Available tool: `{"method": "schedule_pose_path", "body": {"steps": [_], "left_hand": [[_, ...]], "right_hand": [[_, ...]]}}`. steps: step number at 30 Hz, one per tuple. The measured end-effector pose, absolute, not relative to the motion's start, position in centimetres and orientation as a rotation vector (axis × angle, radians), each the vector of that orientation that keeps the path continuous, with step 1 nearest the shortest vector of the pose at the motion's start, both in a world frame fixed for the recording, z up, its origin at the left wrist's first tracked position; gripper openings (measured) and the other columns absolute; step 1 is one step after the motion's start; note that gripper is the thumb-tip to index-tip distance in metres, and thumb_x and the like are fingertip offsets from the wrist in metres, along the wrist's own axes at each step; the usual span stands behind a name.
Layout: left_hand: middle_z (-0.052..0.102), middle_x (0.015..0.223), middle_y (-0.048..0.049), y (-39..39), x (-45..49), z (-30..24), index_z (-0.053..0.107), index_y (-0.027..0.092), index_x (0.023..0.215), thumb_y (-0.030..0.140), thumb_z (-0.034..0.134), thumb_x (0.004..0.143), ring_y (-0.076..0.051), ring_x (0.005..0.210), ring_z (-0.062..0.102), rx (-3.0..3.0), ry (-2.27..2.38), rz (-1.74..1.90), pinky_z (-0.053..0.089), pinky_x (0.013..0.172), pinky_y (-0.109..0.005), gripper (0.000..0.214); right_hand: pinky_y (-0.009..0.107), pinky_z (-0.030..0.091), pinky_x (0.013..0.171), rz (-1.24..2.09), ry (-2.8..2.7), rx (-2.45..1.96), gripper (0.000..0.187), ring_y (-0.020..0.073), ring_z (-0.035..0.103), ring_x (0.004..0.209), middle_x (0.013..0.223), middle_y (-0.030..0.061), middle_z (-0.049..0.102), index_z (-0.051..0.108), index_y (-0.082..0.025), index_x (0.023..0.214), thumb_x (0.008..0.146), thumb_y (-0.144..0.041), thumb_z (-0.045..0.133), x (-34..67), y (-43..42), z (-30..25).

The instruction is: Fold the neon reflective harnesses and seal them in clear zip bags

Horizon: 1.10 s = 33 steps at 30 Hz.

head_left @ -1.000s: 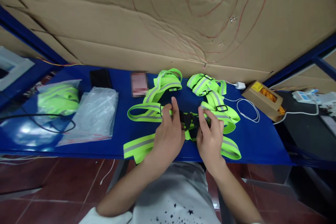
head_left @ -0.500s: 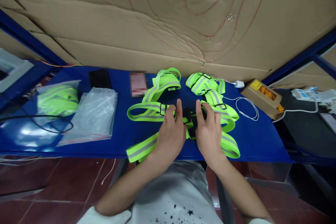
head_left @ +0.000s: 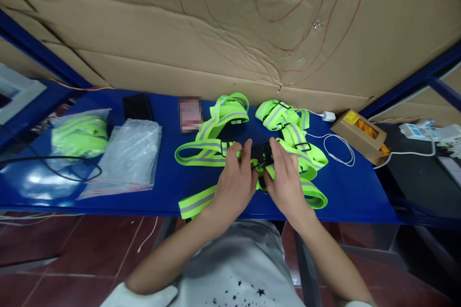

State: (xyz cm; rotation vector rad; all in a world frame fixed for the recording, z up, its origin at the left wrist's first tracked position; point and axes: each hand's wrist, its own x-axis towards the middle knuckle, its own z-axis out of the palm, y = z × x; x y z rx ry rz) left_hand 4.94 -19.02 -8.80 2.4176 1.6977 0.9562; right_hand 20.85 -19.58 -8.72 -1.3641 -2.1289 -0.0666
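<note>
A reflective strap harness (head_left: 230, 114) in neon yellow-green with a grey stripe lies looped on the blue table. At its middle is a black buckle (head_left: 262, 153), held between my two hands. My left hand (head_left: 235, 180) grips the buckle's left side, fingers curled and thumb partly hidden. From the right, my right hand (head_left: 286, 180) pinches its other side, thumb below and fingers on top. The two hands hide part of the straps. Black slider rings sit on the straps on both sides.
To the left lie a bagged green harness (head_left: 79, 136), flat clear plastic bags (head_left: 131, 153) and a black item (head_left: 137, 107). A blurred-out card (head_left: 190, 115) lies behind. On the right are a white cable (head_left: 338, 146) and a cardboard box (head_left: 360, 134). A cardboard wall (head_left: 162, 33) rises behind.
My right hand has moved left and closed on the black buckle, which now shows more between the hands. The lower strap loops have shifted slightly inward.
</note>
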Motion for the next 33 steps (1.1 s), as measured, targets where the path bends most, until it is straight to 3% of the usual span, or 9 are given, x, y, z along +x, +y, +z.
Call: {"method": "schedule_pose_path", "body": {"steps": [8,10,13,15,17,20,23,28,33], "left_hand": [[0.041,0.133,-0.0199,-18.8,4.0,-8.5,0.037,0.012,0.148,0.008,0.055,0.087,-0.033,0.133,0.05,2.306,1.56,0.934,0.055,0.104,-0.048,0.063],[0.041,0.133,-0.0179,-18.6,3.3,-7.9,0.04,0.015,0.145,0.009,0.058,0.086,-0.031,0.129,0.052,2.284,1.56,0.991,0.055,0.103,-0.045,0.062],[0.042,0.13,-0.0149,-18.2,1.9,-5.9,0.048,0.018,0.139,0.01,0.063,0.084,-0.028,0.122,0.055,2.31,1.531,1.126,0.053,0.104,-0.044,0.057],[0.042,0.127,-0.0129,-18.1,1.2,-4.0,0.052,0.02,0.135,0.011,0.065,0.082,-0.027,0.119,0.055,2.352,1.495,1.193,0.052,0.105,-0.043,0.055],[0.043,0.125,-0.0119,-18.1,0.8,-1.7,0.053,0.021,0.134,0.011,0.066,0.081,-0.027,0.119,0.054,2.406,1.452,1.225,0.052,0.105,-0.043,0.055],[0.044,0.126,-0.0115,-18.0,0.5,1.9,0.055,0.021,0.134,0.013,0.066,0.082,-0.026,0.12,0.053,2.461,1.378,1.287,0.051,0.106,-0.04,0.054],[0.049,0.129,-0.0108,-16.8,0.0,5.1,0.06,0.024,0.13,0.024,0.071,0.082,-0.027,0.127,0.05,2.435,1.249,1.334,0.046,0.113,-0.043,0.049],[0.049,0.147,-0.011,-12.6,-1.0,6.7,0.057,0.025,0.139,0.05,0.084,0.073,-0.033,0.143,0.043,2.101,0.722,1.36,0.04,0.118,-0.043,0.076],[0.07,0.122,-0.0141,-9.4,-0.2,4.4,0.062,0.02,0.133,0.065,0.086,0.066,-0.033,0.119,0.066,1.593,0.363,1.128,0.054,0.1,-0.039,0.083]], "right_hand": [[0.051,0.046,0.109,0.096,-2.119,-1.302,0.076,0.0302,0.05,0.137,0.154,0.0159,0.048,0.014,-0.025,0.165,0.098,-0.015,0.049,21.0,-19.4,-8.2],[0.054,0.043,0.113,0.149,-2.152,-1.294,0.077,0.0319,0.047,0.141,0.154,0.0156,0.047,0.019,-0.026,0.163,0.098,-0.029,0.059,21.8,-19.3,-7.0],[0.058,0.034,0.119,0.276,-2.179,-1.254,0.099,0.036,0.036,0.149,0.162,0.0148,0.038,0.023,-0.028,0.162,0.084,-0.058,0.075,23.6,-19.0,-4.1],[0.058,0.03,0.122,0.356,-2.145,-1.215,0.105,0.036,0.031,0.152,0.165,0.0142,0.034,0.024,-0.028,0.163,0.079,-0.065,0.077,24.6,-18.6,-2.0],[0.055,0.031,0.123,0.511,-2.136,-1.15,0.101,0.034,0.037,0.15,0.162,0.0135,0.039,0.029,-0.027,0.161,0.08,-0.061,0.078,24.9,-17.9,0.1],[0.047,0.046,0.113,0.847,-2.082,-0.964,0.08,0.03,0.057,0.134,0.147,0.0104,0.058,0.052,-0.026,0.146,0.077,-0.052,0.084,24.5,-16.4,2.7],[0.039,0.056,0.098,1.038,-1.841,-0.818,0.064,0.0273,0.066,0.117,0.125,0.0067,0.069,0.065,-0.024,0.125,0.071,-0.05,0.089,23.3,-14.8,5.0],[0.035,0.061,0.072,1.21,-1.466,-0.722,0.061,0.0219,0.072,0.084,0.103,0.003,0.072,0.06,-0.026,0.123,0.075,-0.059,0.078,21.0,-12.7,6.8],[0.029,0.059,0.066,1.144,-1.303,-0.716,0.049,0.0187,0.072,0.08,0.096,0.0013,0.072,0.057,-0.027,0.123,0.084,-0.055,0.068,19.6,-10.8,5.7]]}}
